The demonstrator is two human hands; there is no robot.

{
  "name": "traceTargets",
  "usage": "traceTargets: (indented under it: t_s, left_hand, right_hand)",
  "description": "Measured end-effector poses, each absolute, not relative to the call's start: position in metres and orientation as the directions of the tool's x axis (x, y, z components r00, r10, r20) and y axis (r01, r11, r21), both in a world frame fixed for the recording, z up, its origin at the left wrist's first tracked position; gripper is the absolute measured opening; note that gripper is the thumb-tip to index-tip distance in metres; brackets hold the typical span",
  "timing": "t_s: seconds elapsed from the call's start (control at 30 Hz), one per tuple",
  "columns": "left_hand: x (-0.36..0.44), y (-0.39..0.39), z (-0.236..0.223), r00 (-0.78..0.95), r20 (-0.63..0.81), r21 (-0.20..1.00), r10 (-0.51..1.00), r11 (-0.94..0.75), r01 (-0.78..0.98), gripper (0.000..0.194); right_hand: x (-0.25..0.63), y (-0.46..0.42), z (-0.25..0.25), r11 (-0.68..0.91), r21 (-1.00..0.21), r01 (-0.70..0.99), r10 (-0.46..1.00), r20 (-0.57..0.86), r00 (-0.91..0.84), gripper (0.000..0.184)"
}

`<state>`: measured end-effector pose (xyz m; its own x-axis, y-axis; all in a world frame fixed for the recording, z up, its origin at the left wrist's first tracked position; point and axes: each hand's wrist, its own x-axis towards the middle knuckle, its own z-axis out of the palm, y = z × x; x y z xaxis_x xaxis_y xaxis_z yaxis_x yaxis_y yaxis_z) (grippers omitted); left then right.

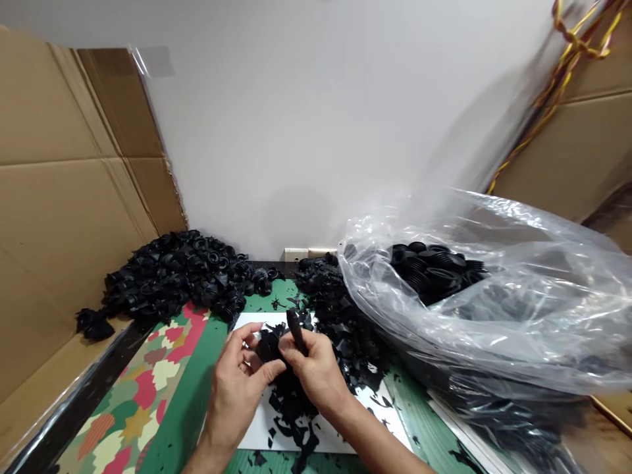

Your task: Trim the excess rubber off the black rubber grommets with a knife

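In the head view my left hand (pixel 234 382) curves its thumb and fingers around a black ribbed rubber part (pixel 268 345), partly hidden by the fingers. My right hand (pixel 318 368) is closed on a black pen-like tool (pixel 295 328), whose upper end points up and away. Its lower end is hidden behind the fingers, close to the rubber part. Under both hands lies a white board (pixel 259 440) strewn with torn black rubber scraps (pixel 291 401).
A heap of black ribbed rubber parts (pixel 172 276) lies at back left by a cardboard panel (pixel 64 171). More black scraps (pixel 340 306) pile up right of the board. A clear plastic bag (pixel 523 316) holds ribbed parts (pixel 434 266). Yellow-red twisted wires (pixel 557 112) hang at right.
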<state>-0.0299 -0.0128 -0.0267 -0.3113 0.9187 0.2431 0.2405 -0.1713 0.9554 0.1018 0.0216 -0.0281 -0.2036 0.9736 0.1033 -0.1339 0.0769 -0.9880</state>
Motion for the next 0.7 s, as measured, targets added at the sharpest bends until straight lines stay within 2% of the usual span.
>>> traceTargets:
  t_s: [0.1,0.17,0.23,0.33,0.43,0.57,0.7]
  left_hand:
    - [-0.029,-0.014,-0.026,-0.242,0.438,0.837,0.866,-0.295,0.46,0.028]
    - [-0.029,-0.013,-0.026,-0.207,0.463,0.815,0.862,-0.323,0.481,0.025]
    - [-0.029,-0.012,-0.026,-0.24,0.399,0.873,0.885,-0.288,0.393,0.026]
    - [-0.029,-0.01,-0.028,-0.304,0.193,0.978,0.933,-0.16,0.132,0.029]
    - [-0.028,-0.01,-0.027,-0.319,0.059,0.994,0.946,-0.084,-0.066,0.031]
    - [-0.028,-0.012,-0.026,-0.372,0.054,0.987,0.927,-0.107,-0.123,0.032]
    - [-0.029,-0.013,-0.027,-0.41,0.091,0.987,0.908,-0.138,-0.087,0.03]
  right_hand:
    - [0.102,0.022,-0.029,0.039,-0.983,-0.181,0.973,0.079,-0.217,0.017]
    - [0.101,0.021,-0.03,0.019,-0.977,-0.213,0.969,0.071,-0.238,0.018]
    - [0.1,0.02,-0.031,-0.012,-0.966,-0.257,0.966,0.056,-0.253,0.02]
    - [0.098,0.019,-0.034,-0.042,-0.949,-0.313,0.965,0.042,-0.258,0.025]
    - [0.097,0.019,-0.036,-0.053,-0.941,-0.334,0.963,0.04,-0.265,0.029]
    - [0.096,0.02,-0.038,-0.061,-0.941,-0.333,0.959,0.037,-0.28,0.035]
    - [0.096,0.021,-0.041,-0.057,-0.947,-0.318,0.961,0.034,-0.274,0.037]
